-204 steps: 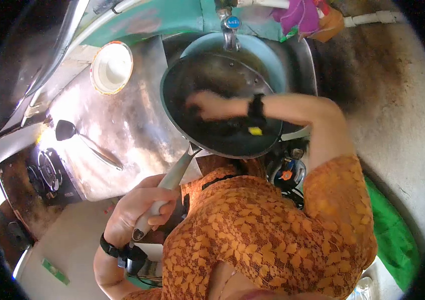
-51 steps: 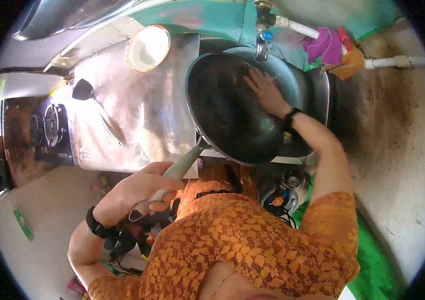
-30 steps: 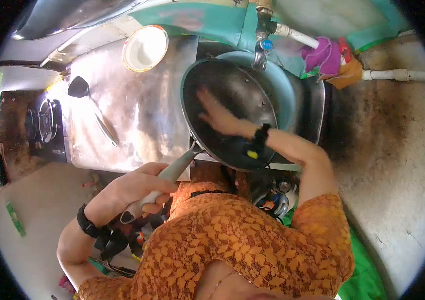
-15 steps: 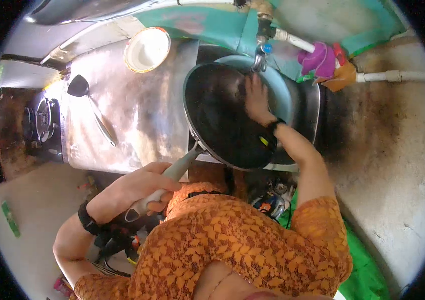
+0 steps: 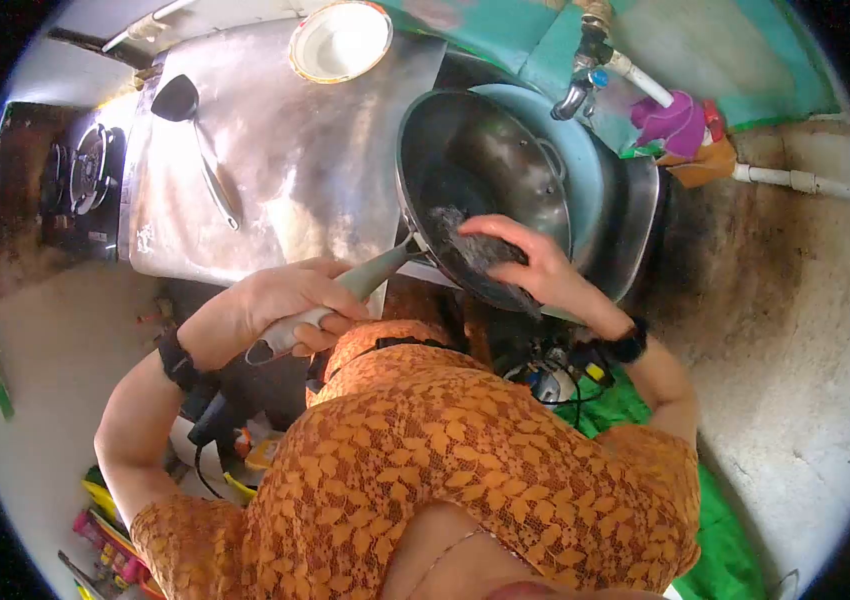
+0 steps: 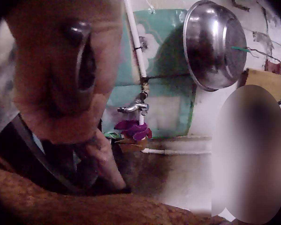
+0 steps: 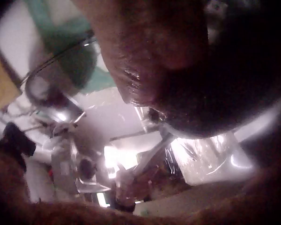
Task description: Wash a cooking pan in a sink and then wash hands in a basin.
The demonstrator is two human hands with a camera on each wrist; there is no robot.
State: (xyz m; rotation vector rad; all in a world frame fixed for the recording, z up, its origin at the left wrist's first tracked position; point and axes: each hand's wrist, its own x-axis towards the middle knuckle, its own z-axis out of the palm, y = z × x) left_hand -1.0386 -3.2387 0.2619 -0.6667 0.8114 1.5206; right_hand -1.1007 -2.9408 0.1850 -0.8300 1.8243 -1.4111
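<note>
Legible text, labels, numbers: none in any view | tap [image 5: 580,88], blue badge [image 5: 599,77]: too small to read | stove [image 5: 86,190], small pale marking [image 5: 97,236]: blurred, likewise unreadable

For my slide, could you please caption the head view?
Left hand grips the pan handle; right hand holds grey mesh over the pan.

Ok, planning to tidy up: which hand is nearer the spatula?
The left hand. It grips the pan handle, below the spatula in the head view; the right hand is farther, holding a dark scrubber at the pan.
</note>
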